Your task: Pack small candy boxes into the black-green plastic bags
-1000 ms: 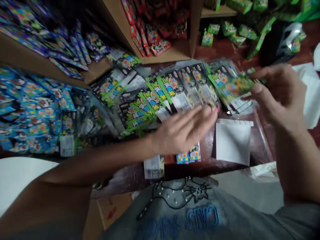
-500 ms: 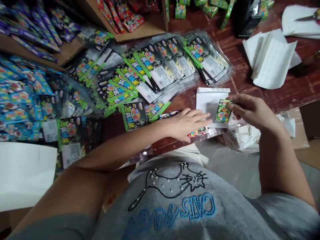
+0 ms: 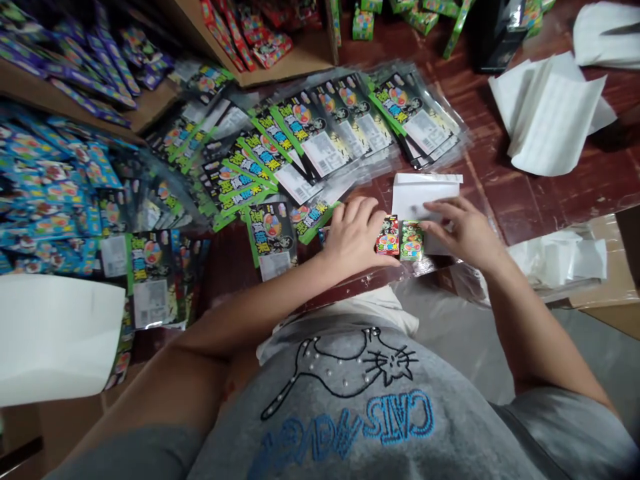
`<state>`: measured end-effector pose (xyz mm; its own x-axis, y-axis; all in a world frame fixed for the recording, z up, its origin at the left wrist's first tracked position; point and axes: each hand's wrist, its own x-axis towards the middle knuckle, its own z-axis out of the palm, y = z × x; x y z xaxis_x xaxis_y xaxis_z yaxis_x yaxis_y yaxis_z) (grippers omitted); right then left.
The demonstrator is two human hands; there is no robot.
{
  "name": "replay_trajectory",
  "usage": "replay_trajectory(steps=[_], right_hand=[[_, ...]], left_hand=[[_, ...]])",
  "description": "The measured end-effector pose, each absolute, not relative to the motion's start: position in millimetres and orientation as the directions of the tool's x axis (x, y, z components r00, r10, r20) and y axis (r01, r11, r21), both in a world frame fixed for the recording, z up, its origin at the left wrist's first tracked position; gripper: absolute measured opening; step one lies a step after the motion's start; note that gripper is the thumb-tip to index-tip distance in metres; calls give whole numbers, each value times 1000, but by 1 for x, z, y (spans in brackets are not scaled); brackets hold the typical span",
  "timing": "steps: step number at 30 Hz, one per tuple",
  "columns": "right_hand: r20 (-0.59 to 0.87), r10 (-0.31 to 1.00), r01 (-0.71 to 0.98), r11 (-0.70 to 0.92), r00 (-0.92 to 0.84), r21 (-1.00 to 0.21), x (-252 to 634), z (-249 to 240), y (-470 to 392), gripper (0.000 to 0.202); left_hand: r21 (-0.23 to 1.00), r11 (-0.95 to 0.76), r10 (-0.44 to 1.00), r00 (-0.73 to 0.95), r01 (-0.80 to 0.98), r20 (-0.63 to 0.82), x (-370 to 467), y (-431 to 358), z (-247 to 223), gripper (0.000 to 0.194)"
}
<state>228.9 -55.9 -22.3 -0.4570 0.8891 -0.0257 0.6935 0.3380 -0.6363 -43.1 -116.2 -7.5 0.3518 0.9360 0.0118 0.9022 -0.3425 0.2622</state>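
My left hand (image 3: 357,233) arches over a row of small printed packets at the table's front edge. Its thumb lies along the near side of a red packet (image 3: 387,237) and a forefinger along the far side. Part of another packet peeks out left of the hand; the rest is covered. Beside the red one, a green packet (image 3: 411,241) lies at the left edge of a white paper sheet (image 3: 420,190). My right hand (image 3: 463,230) hovers over the sheet, fingers apart, thumb tip close to or touching the green packet's right edge.
Fanned black-and-green printed plastic bags (image 3: 320,133) spread behind my hands. Blue packets (image 3: 45,180) heap at left, purple (image 3: 95,60) and red (image 3: 260,40) ones in cardboard boxes. Folded white paper (image 3: 550,120) and a black object (image 3: 500,37) lie at right.
My right hand has moved left and set the green packet down beside the red one, letting go. My left hand has drawn back left and curled from flat over the row.
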Motion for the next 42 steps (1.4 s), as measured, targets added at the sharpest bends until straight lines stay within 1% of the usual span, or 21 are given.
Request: replay_trajectory(steps=[2, 3, 5, 6, 7, 9, 10, 11, 13, 15, 17, 19, 20, 22, 24, 26, 30, 33, 35, 39, 42], right_hand=[[109, 826, 692, 528, -553, -492, 235, -20, -55, 80], [132, 770, 655, 608, -624, -450, 236, -18, -57, 92], [116, 639, 547, 726, -760, -417, 229, -17, -62, 113], [103, 580, 496, 763, -808, -415, 221, -18, -66, 120], [92, 533, 455, 789, -841, -414, 208, -20, -69, 124], [81, 467, 398, 821, -880, -408, 175, -24, -74, 127], [80, 441, 375, 834, -894, -405, 156, -27, -75, 127], [79, 414, 350, 845, -907, -405, 138, -29, -76, 126], [67, 358, 302, 860, -931, -411, 108, -34, -73, 116], [38, 323, 278, 862, -946, -424, 90, -38, -67, 100], [16, 322, 282, 852, -947, -441, 85, -41, -62, 89], [28, 360, 308, 834, -932, -458, 88, -40, -60, 87], [54, 401, 331, 819, -914, -469, 91, -37, -62, 87], [132, 511, 390, 775, -849, -497, 94, -31, -68, 89], [195, 590, 426, 739, -784, -522, 91, -23, -79, 91], [194, 581, 417, 743, -790, -524, 84, -17, -91, 91], [113, 417, 302, 795, -902, -527, 68, -18, -107, 89], [86, 309, 212, 806, -947, -553, 64, -25, -108, 90], [93, 277, 184, 819, -956, -543, 64, -29, -108, 91], [114, 302, 201, 827, -947, -526, 65, -32, -115, 89], [121, 414, 290, 791, -902, -539, 71, -28, -122, 89]], left_hand=[[265, -382, 918, 397, 885, -3, -80, -126, 1, 102], [261, -425, 894, 448, 867, -33, -105, -131, 8, 105], [246, -552, 796, 591, 797, -129, -158, -145, 24, 105], [214, -590, 761, 625, 779, -175, -182, -153, 32, 103], [166, -617, 741, 639, 769, -207, -203, -160, 39, 96], [51, -651, 717, 636, 757, -284, -228, -171, 48, 82], [16, -672, 698, 641, 740, -320, -234, -174, 50, 77], [14, -699, 665, 657, 715, -357, -235, -176, 50, 76], [94, -740, 584, 705, 666, -403, -229, -174, 46, 75], [194, -728, 562, 735, 657, -379, -221, -172, 40, 72], [240, -664, 640, 704, 708, -307, -214, -180, 38, 67], [234, -543, 775, 589, 806, -229, -209, -198, 39, 63], [219, -454, 845, 496, 864, -201, -208, -209, 39, 67], [183, -239, 947, 271, 954, -172, -203, -233, 37, 86], [179, -57, 983, 86, 982, -163, -198, -252, 29, 97], [220, 41, 987, -5, 975, -159, -193, -262, 19, 98], [302, 82, 991, -45, 950, -127, -190, -265, 2, 106], [371, 34, 991, 16, 928, -131, -194, -264, -5, 106], [401, -4, 989, 62, 916, -132, -198, -264, -10, 102], [389, -39, 990, 89, 920, -113, -201, -264, -19, 97], [391, -9, 995, 47, 921, -88, -203, -264, -20, 97]])
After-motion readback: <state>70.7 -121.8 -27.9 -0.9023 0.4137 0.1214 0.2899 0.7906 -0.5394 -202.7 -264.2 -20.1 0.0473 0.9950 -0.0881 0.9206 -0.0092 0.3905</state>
